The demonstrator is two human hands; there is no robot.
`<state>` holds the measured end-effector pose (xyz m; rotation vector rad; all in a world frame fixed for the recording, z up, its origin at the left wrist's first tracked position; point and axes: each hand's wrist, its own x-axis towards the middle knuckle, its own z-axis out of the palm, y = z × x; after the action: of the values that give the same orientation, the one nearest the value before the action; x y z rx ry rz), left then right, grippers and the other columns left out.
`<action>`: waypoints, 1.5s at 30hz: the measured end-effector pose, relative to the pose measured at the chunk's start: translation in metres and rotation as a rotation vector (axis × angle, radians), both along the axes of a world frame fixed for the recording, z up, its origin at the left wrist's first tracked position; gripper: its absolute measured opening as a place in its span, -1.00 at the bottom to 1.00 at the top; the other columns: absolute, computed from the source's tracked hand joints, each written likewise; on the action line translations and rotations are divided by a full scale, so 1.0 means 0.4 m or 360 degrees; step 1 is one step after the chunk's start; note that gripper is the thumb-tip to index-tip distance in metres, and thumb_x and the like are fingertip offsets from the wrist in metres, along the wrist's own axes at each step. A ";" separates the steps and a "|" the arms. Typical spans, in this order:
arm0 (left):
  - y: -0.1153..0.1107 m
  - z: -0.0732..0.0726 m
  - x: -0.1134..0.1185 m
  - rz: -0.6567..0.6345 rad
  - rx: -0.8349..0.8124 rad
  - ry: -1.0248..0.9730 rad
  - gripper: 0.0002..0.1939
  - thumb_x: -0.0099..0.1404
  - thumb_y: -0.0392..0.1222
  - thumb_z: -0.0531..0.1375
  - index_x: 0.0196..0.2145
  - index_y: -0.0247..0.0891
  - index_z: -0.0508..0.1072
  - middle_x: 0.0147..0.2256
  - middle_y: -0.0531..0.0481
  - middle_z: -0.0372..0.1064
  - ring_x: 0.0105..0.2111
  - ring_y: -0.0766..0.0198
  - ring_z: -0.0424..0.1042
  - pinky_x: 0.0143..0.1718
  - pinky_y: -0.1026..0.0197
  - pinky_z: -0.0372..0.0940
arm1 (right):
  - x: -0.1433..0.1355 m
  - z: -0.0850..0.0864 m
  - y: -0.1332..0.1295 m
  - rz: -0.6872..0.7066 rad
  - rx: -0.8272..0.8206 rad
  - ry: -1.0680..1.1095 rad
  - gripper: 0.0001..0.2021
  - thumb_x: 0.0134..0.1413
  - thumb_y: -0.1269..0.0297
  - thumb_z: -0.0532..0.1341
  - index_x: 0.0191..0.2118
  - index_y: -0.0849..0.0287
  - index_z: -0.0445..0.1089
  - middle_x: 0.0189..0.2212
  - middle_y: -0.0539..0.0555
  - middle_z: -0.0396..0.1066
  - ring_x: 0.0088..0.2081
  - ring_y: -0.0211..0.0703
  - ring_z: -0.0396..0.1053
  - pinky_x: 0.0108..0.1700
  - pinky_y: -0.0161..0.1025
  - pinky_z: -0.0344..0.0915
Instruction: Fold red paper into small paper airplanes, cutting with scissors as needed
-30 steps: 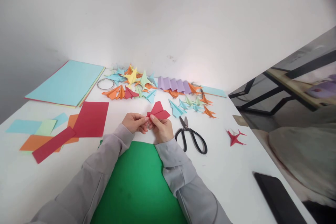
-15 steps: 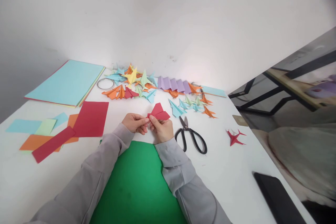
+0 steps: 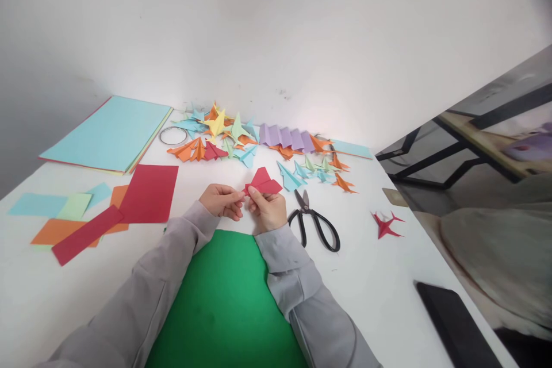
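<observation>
Between my two hands is a folded piece of red paper [image 3: 264,181], with two flaps spread to the far side and right. My left hand [image 3: 223,201] pinches its narrow left end between thumb and fingertips. My right hand [image 3: 269,209] grips it with the thumb on top, and the fingers beneath are partly hidden. Black-handled scissors [image 3: 307,213] lie just right of my right hand, blades pointing away. A green sheet [image 3: 228,293] lies under my forearms.
Folded paper planes [image 3: 215,125] in several colours crowd the wall side, beside a purple pleated strip [image 3: 287,137]. Left are a stack of coloured sheets [image 3: 112,132], a wire ring [image 3: 173,135] and red paper [image 3: 150,192]. Right are a red folded figure [image 3: 387,224] and a black flat object [image 3: 457,322].
The red folded paper has shifted slightly right and away, turning a little in my fingers. Both hands keep their pinch on it; the things on the table stay put.
</observation>
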<state>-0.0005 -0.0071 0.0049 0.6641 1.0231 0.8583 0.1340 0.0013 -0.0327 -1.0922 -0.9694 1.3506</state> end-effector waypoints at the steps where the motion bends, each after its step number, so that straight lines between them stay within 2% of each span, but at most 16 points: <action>1: 0.000 0.002 0.000 0.0001 -0.0025 -0.0006 -0.70 -0.06 -0.15 0.33 -0.63 -0.49 0.40 -0.74 -0.04 0.32 -0.74 0.28 0.36 -0.73 0.30 0.32 | 0.000 -0.001 0.001 -0.0005 0.0004 0.0025 -0.67 -0.23 0.14 0.32 -0.74 0.26 0.32 -0.83 -0.06 0.24 -0.74 -0.39 0.14 -0.65 -0.37 0.06; 7: 0.000 0.011 0.004 0.0005 -0.0001 0.0056 -0.75 0.06 -0.21 0.26 -0.62 -0.47 0.39 -0.76 0.02 0.29 -0.76 0.33 0.33 -0.76 0.33 0.29 | 0.003 -0.004 0.004 -0.0003 -0.0020 0.0128 -0.71 -0.25 0.15 0.33 -0.69 0.27 0.35 -0.83 -0.07 0.23 -0.74 -0.40 0.14 -0.65 -0.37 0.07; 13: -0.004 0.010 0.001 -0.0039 0.0100 0.0215 -0.76 0.12 -0.23 0.21 -0.60 -0.44 0.36 -0.76 0.07 0.26 -0.78 0.37 0.31 -0.79 0.37 0.26 | -0.003 0.021 -0.001 -0.0025 -0.0110 0.0317 -0.74 -0.33 0.21 0.36 -0.70 0.28 0.35 -0.81 -0.07 0.26 -0.77 -0.41 0.13 -0.70 -0.38 0.05; 20: -0.009 0.004 -0.003 -0.0087 0.0262 0.0315 -0.75 0.15 -0.21 0.16 -0.60 -0.40 0.31 -0.78 0.10 0.23 -0.82 0.37 0.27 -0.84 0.38 0.20 | -0.005 0.022 -0.003 -0.0090 -0.0118 0.0231 -0.73 -0.32 0.22 0.36 -0.71 0.28 0.34 -0.83 -0.07 0.25 -0.79 -0.42 0.11 -0.73 -0.39 0.03; 29: -0.008 0.002 0.002 -0.0065 0.0238 0.0324 -0.77 0.14 -0.23 0.17 -0.59 -0.40 0.30 -0.76 0.12 0.23 -0.81 0.36 0.29 -0.84 0.35 0.22 | 0.000 -0.004 0.002 -0.0075 -0.0045 0.0041 -0.72 -0.27 0.15 0.34 -0.67 0.28 0.37 -0.81 -0.06 0.26 -0.76 -0.40 0.13 -0.71 -0.39 0.05; 33: -0.007 0.000 0.000 -0.0087 0.0262 0.0291 -0.74 0.08 -0.13 0.22 -0.56 -0.41 0.34 -0.74 0.10 0.25 -0.79 0.34 0.30 -0.82 0.35 0.23 | 0.002 -0.002 0.004 -0.0095 -0.0093 0.0043 -0.69 -0.29 0.14 0.35 -0.71 0.27 0.34 -0.84 -0.06 0.24 -0.77 -0.40 0.13 -0.71 -0.38 0.05; 38: -0.002 -0.004 -0.007 -0.0069 0.0168 0.0184 -0.62 0.05 0.03 0.21 -0.55 -0.42 0.35 -0.71 0.04 0.28 -0.76 0.30 0.34 -0.78 0.30 0.27 | -0.003 0.015 0.005 -0.0137 -0.0185 0.0233 -0.70 -0.36 0.17 0.37 -0.73 0.25 0.30 -0.86 -0.08 0.20 -0.78 -0.41 0.09 -0.72 -0.38 0.03; 45: -0.005 0.001 -0.008 -0.0074 0.0283 0.0233 -0.69 0.02 -0.06 0.26 -0.56 -0.40 0.33 -0.70 0.07 0.27 -0.74 0.32 0.34 -0.76 0.31 0.28 | -0.005 0.020 0.006 -0.0132 -0.0188 0.0305 -0.73 -0.41 0.19 0.38 -0.67 0.27 0.35 -0.85 -0.09 0.21 -0.79 -0.42 0.09 -0.73 -0.38 0.02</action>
<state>-0.0036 -0.0090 0.0052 0.9091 1.0656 0.8760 0.1319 0.0037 -0.0247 -1.0575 -0.7045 1.4298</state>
